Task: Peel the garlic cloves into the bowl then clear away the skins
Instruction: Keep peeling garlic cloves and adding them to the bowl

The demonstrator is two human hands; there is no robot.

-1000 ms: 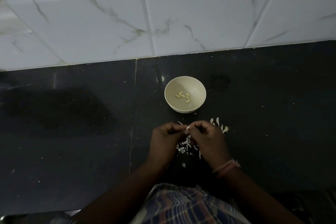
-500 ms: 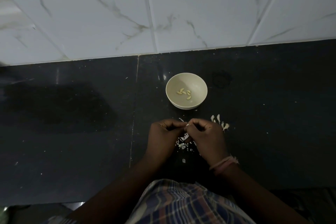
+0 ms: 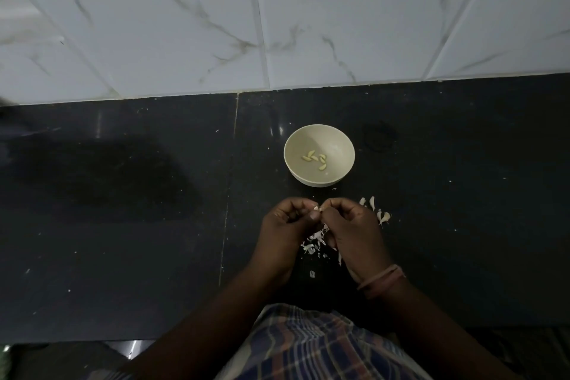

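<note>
A dark, glossy stone counter (image 3: 123, 225) with a thin vertical seam meets a wall of white marble-veined tiles (image 3: 185, 25); the light is dim, with faint reflections on the stone

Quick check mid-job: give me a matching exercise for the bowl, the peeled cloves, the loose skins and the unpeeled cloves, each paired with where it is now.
Things:
1. bowl
2. peeled cloves
3. loose skins
4. unpeeled cloves

Places:
A. on the counter under and between the hands
B. on the counter beyond the hands, toward the tiled wall
C. inside the bowl
D. on the counter beside the right hand

Pairs: 1-B, 2-C, 3-A, 4-D
</note>
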